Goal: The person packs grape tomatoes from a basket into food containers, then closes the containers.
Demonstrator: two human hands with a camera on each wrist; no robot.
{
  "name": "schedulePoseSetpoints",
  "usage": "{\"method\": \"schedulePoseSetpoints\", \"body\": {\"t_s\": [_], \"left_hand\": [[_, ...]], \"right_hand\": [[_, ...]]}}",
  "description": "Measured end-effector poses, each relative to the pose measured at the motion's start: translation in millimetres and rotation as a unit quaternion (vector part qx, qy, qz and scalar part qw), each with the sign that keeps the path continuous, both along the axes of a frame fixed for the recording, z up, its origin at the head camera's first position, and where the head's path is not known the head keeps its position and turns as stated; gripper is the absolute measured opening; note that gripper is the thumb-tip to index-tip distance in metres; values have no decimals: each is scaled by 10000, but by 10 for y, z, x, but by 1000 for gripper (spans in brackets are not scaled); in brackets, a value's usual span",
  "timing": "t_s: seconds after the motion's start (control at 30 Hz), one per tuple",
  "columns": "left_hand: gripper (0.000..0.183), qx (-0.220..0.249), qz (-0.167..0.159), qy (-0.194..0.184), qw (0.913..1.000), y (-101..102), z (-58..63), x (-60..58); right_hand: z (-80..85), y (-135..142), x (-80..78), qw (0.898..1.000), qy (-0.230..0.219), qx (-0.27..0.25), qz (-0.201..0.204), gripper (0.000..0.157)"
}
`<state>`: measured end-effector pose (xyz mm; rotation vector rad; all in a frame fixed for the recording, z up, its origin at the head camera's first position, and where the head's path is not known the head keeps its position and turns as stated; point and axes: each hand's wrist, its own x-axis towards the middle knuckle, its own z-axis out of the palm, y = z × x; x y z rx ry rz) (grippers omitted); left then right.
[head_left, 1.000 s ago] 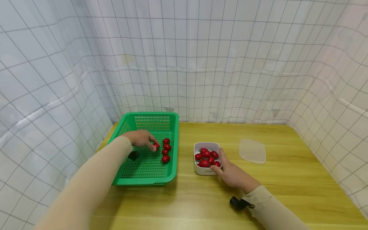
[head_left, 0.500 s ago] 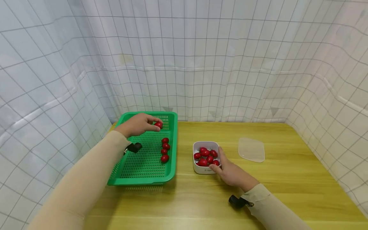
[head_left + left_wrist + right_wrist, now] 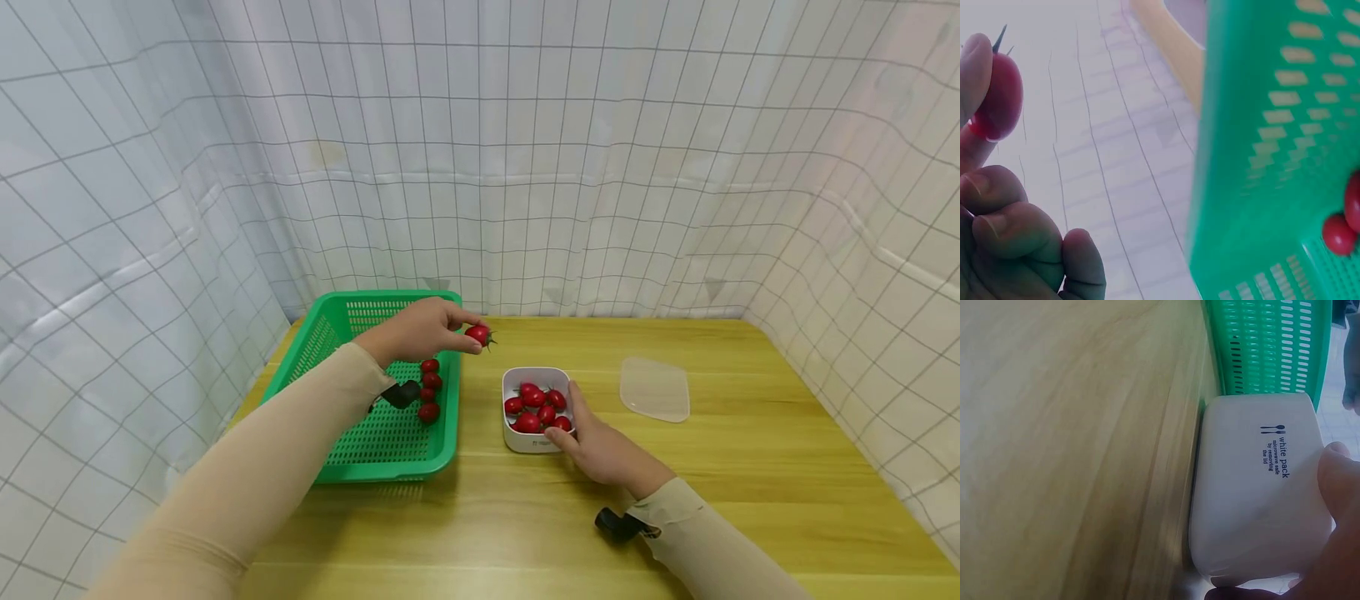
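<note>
A cherry tomato [image 3: 478, 335] with a green stem is pinched between thumb and fingertips of my left hand [image 3: 422, 331], raised over the right rim of the green basket [image 3: 447, 433]. The left wrist view shows the same cherry tomato [image 3: 1002, 100] against the curtain, with the other fingers curled below. Several more cherry tomatoes [image 3: 430, 381] lie in a row along the basket's right side, partly behind the wrist. My right hand [image 3: 603, 450] holds the white food container [image 3: 528, 444] at its right side, thumb at the front rim. Several tomatoes [image 3: 533, 398] lie inside the container.
A translucent lid [image 3: 654, 390] lies flat on the wooden table [image 3: 765, 467], right of the container. White gridded curtain [image 3: 517, 183] encloses the back and both sides. The basket's raised right wall stands between its tomatoes and the container.
My left hand has lifted one cherry tomato up from the basket floor and carried it right, past the rim. My right hand and the container have stayed in place.
</note>
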<state>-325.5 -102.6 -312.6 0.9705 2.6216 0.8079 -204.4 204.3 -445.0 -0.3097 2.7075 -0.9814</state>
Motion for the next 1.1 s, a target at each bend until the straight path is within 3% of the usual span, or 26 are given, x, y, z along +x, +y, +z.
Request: {"method": "schedulePoseSetpoints", "body": {"t_s": [0.47,1.1], "left_hand": [[37,-172,-534,-137,9983,498,-47,103],[39,-557,-834,-199,9948,747,-164,177]], "right_hand": [[-5,14,-5,9999,31,-125,93,99],[5,12,-4,10000,-42,27,30,101]]}}
